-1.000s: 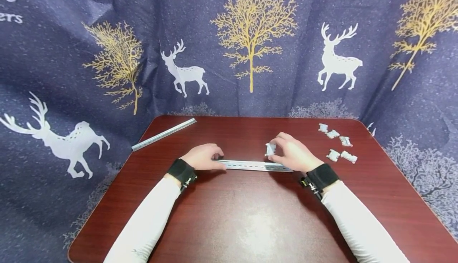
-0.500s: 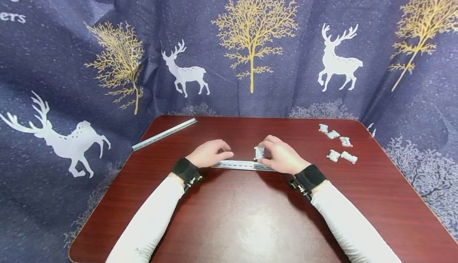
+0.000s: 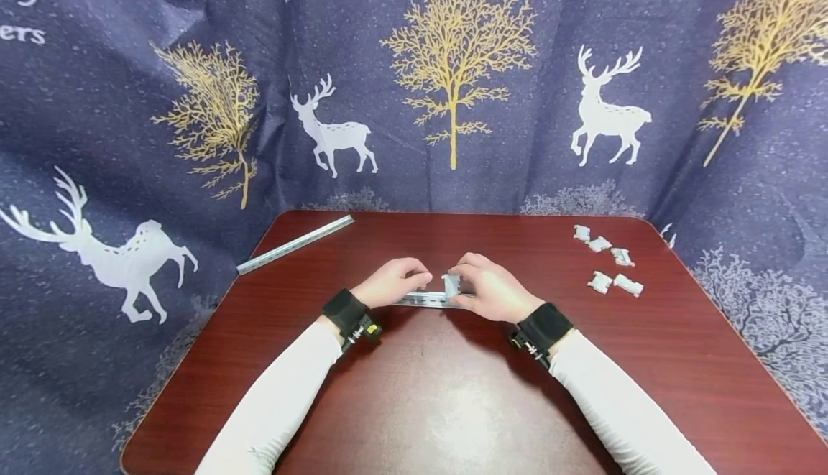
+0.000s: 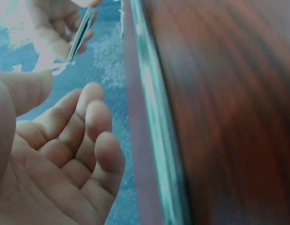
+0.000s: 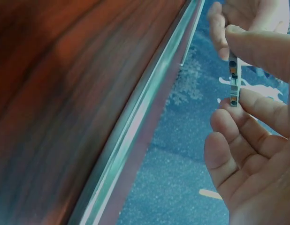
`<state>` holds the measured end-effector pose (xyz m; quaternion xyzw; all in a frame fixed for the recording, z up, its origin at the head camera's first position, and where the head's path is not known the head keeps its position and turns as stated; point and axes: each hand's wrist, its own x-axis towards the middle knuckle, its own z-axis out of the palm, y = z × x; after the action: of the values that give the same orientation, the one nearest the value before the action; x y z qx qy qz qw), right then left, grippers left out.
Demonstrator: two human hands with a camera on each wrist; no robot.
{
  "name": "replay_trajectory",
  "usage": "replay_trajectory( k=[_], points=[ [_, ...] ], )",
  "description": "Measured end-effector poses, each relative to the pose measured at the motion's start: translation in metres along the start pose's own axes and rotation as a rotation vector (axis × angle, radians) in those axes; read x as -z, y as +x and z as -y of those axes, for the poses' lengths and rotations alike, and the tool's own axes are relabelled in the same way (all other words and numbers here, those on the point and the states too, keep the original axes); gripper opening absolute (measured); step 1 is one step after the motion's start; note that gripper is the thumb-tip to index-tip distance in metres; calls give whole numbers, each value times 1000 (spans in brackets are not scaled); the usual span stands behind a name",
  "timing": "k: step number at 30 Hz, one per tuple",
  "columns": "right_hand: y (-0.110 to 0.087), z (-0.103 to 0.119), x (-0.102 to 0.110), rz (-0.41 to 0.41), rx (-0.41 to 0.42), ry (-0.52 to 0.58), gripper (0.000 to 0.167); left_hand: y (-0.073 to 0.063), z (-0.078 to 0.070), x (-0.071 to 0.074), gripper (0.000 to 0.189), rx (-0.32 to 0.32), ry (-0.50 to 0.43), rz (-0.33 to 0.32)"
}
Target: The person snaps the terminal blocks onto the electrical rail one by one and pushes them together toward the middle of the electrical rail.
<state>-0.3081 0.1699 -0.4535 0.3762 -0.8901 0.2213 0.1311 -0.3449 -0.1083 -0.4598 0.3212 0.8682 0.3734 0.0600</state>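
A pale grey terminal block (image 3: pixel 451 285) is pinched between the thumb and fingers of my right hand (image 3: pixel 494 289), held upright just above a slotted metal DIN rail (image 3: pixel 423 300). In the right wrist view the block (image 5: pixel 234 84) shows its narrow edge, with small orange parts. My left hand (image 3: pixel 391 283) hovers by the left part of the rail, its fingers loosely bent and nothing between them. The left wrist view shows this palm (image 4: pixel 51 164) apart from the rail (image 4: pixel 156 122). Both rail ends are hidden behind the hands in the head view.
A second DIN rail (image 3: pixel 294 245) lies slanted at the table's back left. Several loose terminal blocks (image 3: pixel 600 282) lie at the back right. The reddish-brown table (image 3: pixel 414 389) ends at a patterned dark curtain (image 3: pixel 401 195).
My right hand has carried the terminal block leftward along the rail. My left hand has come away from the rail's left part and shifted right, so the hands are closer together.
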Motion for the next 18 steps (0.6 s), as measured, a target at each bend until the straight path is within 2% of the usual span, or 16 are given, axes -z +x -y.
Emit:
replay_trajectory(
  k=[7,18],
  points=[
    [0,5,-5,5,19,-33,43,2,-1,-10,30,-28,18,12],
    [0,9,-8,18,44,-30,42,4,-2,-15,21,-26,12,33]
  ],
)
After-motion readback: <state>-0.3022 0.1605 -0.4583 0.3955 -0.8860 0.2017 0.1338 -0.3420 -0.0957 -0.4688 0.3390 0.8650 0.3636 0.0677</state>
